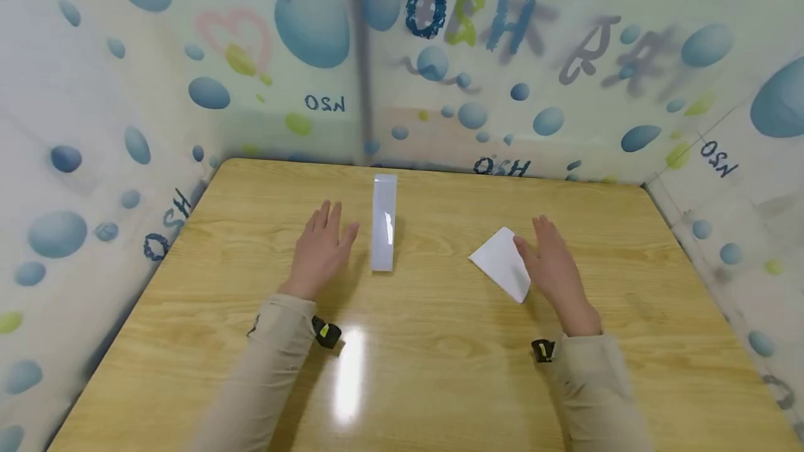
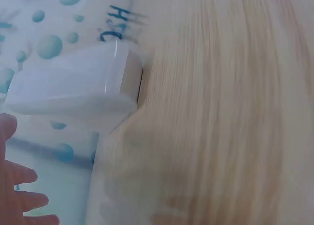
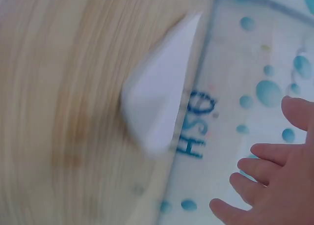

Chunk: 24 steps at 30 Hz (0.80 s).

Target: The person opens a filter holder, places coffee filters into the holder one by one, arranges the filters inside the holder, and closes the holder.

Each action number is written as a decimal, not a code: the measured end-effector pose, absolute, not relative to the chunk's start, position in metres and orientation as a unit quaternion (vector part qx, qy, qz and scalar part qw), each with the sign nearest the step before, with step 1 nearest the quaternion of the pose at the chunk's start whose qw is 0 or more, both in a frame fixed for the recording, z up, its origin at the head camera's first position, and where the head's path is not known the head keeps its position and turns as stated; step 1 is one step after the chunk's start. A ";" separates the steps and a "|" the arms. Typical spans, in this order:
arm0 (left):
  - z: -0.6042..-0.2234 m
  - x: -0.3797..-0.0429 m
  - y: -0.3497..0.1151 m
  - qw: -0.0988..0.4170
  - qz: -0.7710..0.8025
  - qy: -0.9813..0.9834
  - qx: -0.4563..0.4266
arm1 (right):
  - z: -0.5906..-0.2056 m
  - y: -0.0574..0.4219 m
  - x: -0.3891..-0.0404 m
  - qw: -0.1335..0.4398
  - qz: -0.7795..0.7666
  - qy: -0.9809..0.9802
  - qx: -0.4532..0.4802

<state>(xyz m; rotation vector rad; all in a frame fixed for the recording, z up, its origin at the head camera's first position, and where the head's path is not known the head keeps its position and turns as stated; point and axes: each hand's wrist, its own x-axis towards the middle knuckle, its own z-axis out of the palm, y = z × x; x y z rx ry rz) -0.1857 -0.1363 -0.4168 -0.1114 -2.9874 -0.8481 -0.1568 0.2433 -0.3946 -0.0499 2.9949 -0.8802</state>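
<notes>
While the left hand (image 1: 317, 253) and the right hand (image 1: 555, 274) are held over the table (image 1: 440, 382): nothing is gripped by either.
Left hand: its fingers are extended, with the thumb set apart; it is held just left of the box (image 1: 383, 225), and a gap is seen between them.
Right hand: its fingers are kept nearly straight; one edge of the piece (image 1: 500, 264) is overlapped by it in the head view, but a gap is shown in the right wrist view.
Box placement: it is set slightly left of the table's middle, toward the far side, its length pointed away from the person; whether it is laid flat or stood on end cannot be told.
Box handling: from its glossy white faces and crisp edges, it is judged light, stiff and rather slippery; hold is best taken across both long sides, near the middle, with even pressure.
Piece placement: it is found right of the box, well apart from it, with a corner pointed left.
Piece handling: its material is blurred; it is judged light and perhaps easily creased, so the uncovered left corner is best pinched gently.
Wrists: a small black device (image 1: 326, 333) is worn at each.
</notes>
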 end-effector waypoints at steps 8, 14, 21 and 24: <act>-0.434 -0.181 -0.119 0.044 -0.388 -0.920 -0.036 | -0.407 0.195 -0.147 0.013 -0.367 0.930 -0.015; -0.438 -0.182 -0.102 0.049 -0.494 -0.868 0.004 | -0.405 0.157 -0.149 -0.003 -0.465 0.885 0.009; -0.440 -0.188 -0.086 0.014 -0.524 -0.850 0.042 | -0.410 0.117 -0.157 -0.012 -0.627 0.779 0.023; -0.442 -0.190 -0.082 -0.006 -0.549 -0.835 0.029 | -0.415 0.109 -0.159 -0.019 -0.663 0.748 0.023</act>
